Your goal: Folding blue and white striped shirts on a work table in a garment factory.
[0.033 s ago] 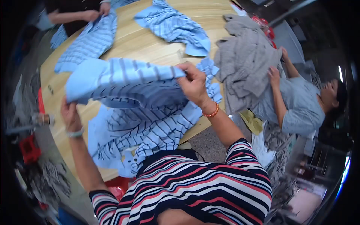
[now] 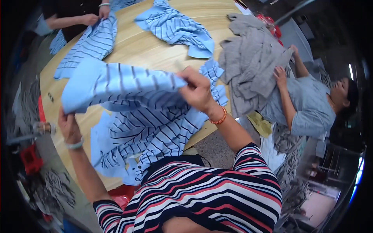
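Note:
A light blue knit garment with dark stripes [image 2: 128, 83] is stretched between my hands above the table. At its plain blue end, my left hand [image 2: 70, 126] pinches the lower edge. The striped edge at the other end is gripped by my right hand [image 2: 196, 89], fingers curled over it. Under the raised part, more blue striped fabric [image 2: 163, 136] lies bunched at the table's near edge, some with small dark buttons or eyelets. Whether this is the same garment I cannot tell.
A wooden table [image 2: 128, 42] bears another blue striped garment [image 2: 175, 29] and a grey knit heap [image 2: 254, 58]. One person's hands [image 2: 97, 17] hold a blue striped piece at far left. A second person [image 2: 307, 101] touches the grey heap. A red crate [image 2: 31, 157] stands at left.
My hands and the stretched garment have shifted slightly left and down in the view. The surroundings have shifted a little left too. Both hands keep their hold.

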Available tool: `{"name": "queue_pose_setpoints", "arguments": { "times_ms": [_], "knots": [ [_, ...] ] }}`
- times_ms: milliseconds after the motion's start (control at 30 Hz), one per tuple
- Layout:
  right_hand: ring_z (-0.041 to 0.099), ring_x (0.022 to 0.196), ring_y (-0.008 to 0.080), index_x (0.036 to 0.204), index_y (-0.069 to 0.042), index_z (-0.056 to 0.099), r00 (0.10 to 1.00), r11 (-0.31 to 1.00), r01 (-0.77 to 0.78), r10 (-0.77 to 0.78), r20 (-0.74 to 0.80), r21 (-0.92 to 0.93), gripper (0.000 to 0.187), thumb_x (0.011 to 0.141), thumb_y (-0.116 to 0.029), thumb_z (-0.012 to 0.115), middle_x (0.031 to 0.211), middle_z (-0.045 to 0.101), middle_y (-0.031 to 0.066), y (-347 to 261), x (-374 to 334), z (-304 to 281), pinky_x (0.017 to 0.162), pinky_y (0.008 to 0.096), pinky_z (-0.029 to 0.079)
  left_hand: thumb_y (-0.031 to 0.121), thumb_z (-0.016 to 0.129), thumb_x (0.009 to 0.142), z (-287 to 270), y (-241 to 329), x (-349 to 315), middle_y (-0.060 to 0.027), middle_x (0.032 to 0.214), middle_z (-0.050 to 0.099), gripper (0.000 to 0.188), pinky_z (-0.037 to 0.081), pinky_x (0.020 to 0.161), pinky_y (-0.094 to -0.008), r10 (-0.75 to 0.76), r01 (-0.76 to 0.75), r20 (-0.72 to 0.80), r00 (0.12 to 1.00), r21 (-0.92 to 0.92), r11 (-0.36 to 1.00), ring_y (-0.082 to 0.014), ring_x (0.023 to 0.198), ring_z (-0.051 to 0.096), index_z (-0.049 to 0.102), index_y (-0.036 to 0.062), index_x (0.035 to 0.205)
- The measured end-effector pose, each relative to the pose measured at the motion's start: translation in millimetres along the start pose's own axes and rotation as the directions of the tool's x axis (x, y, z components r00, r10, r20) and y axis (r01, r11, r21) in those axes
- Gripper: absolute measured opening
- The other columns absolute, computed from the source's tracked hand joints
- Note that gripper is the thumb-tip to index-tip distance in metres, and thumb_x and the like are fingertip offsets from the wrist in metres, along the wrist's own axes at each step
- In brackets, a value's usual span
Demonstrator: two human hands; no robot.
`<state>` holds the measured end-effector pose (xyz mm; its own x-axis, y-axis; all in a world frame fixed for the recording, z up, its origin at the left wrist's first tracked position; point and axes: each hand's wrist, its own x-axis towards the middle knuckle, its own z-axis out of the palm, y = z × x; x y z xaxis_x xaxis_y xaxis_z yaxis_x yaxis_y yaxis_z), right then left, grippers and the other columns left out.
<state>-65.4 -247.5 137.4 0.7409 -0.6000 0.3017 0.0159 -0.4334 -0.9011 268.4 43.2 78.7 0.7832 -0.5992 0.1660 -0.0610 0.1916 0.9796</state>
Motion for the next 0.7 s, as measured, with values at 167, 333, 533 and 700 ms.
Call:
{"name": "queue_pose_setpoints", "arguments": {
  "times_ms": [167, 333, 533, 700],
  "knots": [
    [0.059, 0.066, 0.0268, 0.092, -0.006, 0.066, 0.679, 0.99, 0.071, 0.043, 0.733, -0.124, 0.018, 0.079, -0.019, 0.068, 0.075, 0.059, 0.0096, -8, -61, 9, 0.057, 0.0326, 0.045, 0.004, 0.054, 0.079, -62, -22, -65, -0.0147, 0.104, 0.062, 0.025, 0.043, 0.09, -0.0375, -0.18, -0.156, 0.286, 0.941, 0.84, 0.52, -0.027, 0.099, 0.058, 0.06, 0.0029, 0.103],
    [0.06, 0.074, 0.0324, 0.09, -0.009, 0.064, 0.788, 0.938, -0.042, 0.243, 0.566, -0.344, 0.012, 0.085, -0.016, 0.056, 0.084, 0.062, 0.0114, 33, -82, 20, 0.064, 0.0408, 0.048, 0.029, 0.074, 0.069, -49, -66, -155, -0.0161, 0.098, 0.062, 0.044, 0.046, 0.084, -0.042, -0.442, -0.014, 0.235, 0.866, 0.893, 0.449, -0.0336, 0.093, 0.057, 0.061, 0.0053, 0.104],
    [0.059, 0.086, 0.0341, 0.098, -0.005, 0.062, 0.961, 0.84, -0.014, 0.161, 0.225, -0.543, 0.022, 0.083, -0.022, 0.062, 0.095, 0.06, 0.016, 86, 5, 57, 0.071, 0.0397, 0.049, 0.041, 0.073, 0.07, 7, -85, -132, -0.0185, 0.111, 0.06, 0.063, 0.046, 0.085, -0.0426, -0.364, 0.349, -0.205, 0.909, 0.851, 0.392, -0.0349, 0.099, 0.057, 0.054, 0.0053, 0.118],
    [0.06, 0.075, 0.0247, 0.092, 0.0, 0.063, 0.991, 0.781, -0.088, 0.129, 0.023, -0.618, 0.04, 0.073, -0.033, 0.073, 0.086, 0.063, 0.0142, 156, 48, 92, 0.064, 0.0359, 0.047, 0.044, 0.072, 0.069, 16, -119, -105, -0.0149, 0.106, 0.063, 0.06, 0.049, 0.077, -0.0421, -0.243, 0.243, -0.176, 0.954, 0.928, 0.283, -0.0349, 0.088, 0.061, 0.057, 0.007, 0.114]
  ]
}}
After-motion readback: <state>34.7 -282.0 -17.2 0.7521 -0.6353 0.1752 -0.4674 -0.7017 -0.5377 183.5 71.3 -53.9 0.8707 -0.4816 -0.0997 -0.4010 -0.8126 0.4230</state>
